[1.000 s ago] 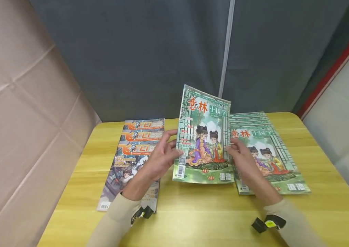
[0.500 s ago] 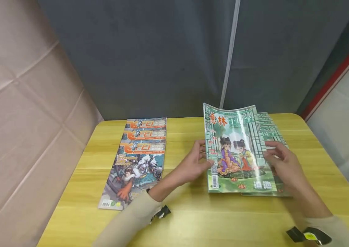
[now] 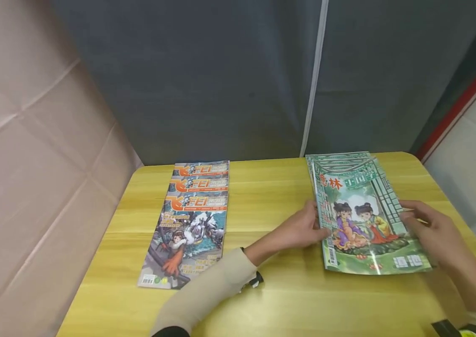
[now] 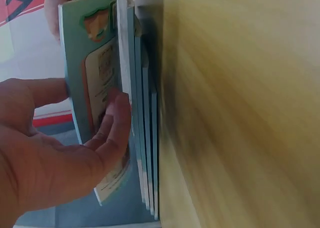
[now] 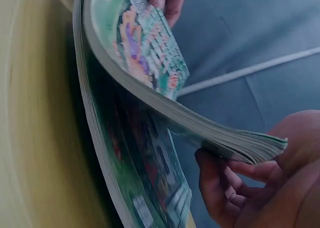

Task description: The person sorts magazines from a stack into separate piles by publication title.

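A green magazine [image 3: 368, 224] with two cartoon children on its cover is held just above a fanned stack of matching magazines [image 3: 343, 157]. My left hand [image 3: 303, 227] pinches its left edge, thumb on the cover and fingers underneath, as the left wrist view [image 4: 75, 153] shows. On the opposite edge my right hand [image 3: 436, 231] grips it, fingers under the pages. In the right wrist view the magazine [image 5: 150, 95] bends along its length, with a gap between it and the magazine below [image 5: 95, 123].
Several grey magazines [image 3: 191, 224] with orange lettering lie overlapped on the left of the yellow wooden table [image 3: 271, 187]. A dark curtain [image 3: 221, 84] hangs behind the table. Pale fabric walls [image 3: 44, 164] stand at both sides.
Both hands have carried the green magazine rightward and down, from between the two groups to over the green stack. The grey magazines have stayed in place.
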A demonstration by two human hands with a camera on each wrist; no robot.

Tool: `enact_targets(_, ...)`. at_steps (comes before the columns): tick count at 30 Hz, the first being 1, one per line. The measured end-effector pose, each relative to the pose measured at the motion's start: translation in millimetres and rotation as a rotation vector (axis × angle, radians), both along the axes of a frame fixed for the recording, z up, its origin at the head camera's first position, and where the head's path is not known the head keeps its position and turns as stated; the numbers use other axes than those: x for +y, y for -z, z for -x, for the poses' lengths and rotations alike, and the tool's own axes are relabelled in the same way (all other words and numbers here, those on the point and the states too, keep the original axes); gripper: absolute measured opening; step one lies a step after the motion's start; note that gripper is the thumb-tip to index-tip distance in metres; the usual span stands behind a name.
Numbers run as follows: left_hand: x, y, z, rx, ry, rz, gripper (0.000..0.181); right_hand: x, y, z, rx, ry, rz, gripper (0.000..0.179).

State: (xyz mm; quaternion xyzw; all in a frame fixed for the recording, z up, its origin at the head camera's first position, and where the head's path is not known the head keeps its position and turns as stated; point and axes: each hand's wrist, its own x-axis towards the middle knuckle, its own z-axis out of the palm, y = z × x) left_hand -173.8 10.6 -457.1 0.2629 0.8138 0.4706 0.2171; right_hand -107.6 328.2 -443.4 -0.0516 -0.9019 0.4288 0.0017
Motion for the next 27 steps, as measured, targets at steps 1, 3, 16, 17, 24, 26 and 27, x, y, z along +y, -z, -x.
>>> enact_targets(1, 1.6, -0.6, -0.1, 0.025, 0.012, 0.023, 0.085, 1.9, 0.0, -0.5, -0.005, -0.005, 0.007, 0.046)
enact_targets(3, 4.9, -0.9, -1.0, 0.087, 0.036, 0.07, 0.092, 6.2, 1.2, -1.6, -0.008, -0.02, 0.015, 0.044)
enact_targets(16, 25.5, 2.1, -12.8, 0.377, -0.004, 0.598, 0.062, 30.2, 11.1, -1.0, -0.021, -0.031, -0.204, 0.058)
enact_targets(17, 26.3, 1.8, -13.4, 0.376, -0.002, 0.611, 0.058, 31.4, 11.2, -1.1, -0.034, -0.04, -0.225, 0.059)
enact_targets(24, 33.7, -0.9, -16.0, 0.372, 0.04, 0.684, 0.043, 37.9, 6.4, 2.2, -0.181, -0.07, -0.319, 0.077)
enact_targets(26, 35.1, -1.7, -16.8, 0.379, 0.051, 0.702, 0.045, 39.5, 5.5, 5.0, -0.221, -0.084, -0.349, 0.084)
enact_targets(27, 35.9, -2.0, -17.0, 0.383, 0.055, 0.708, 0.047, 40.5, 5.1, 6.8, -0.24, -0.099, -0.357, 0.086)
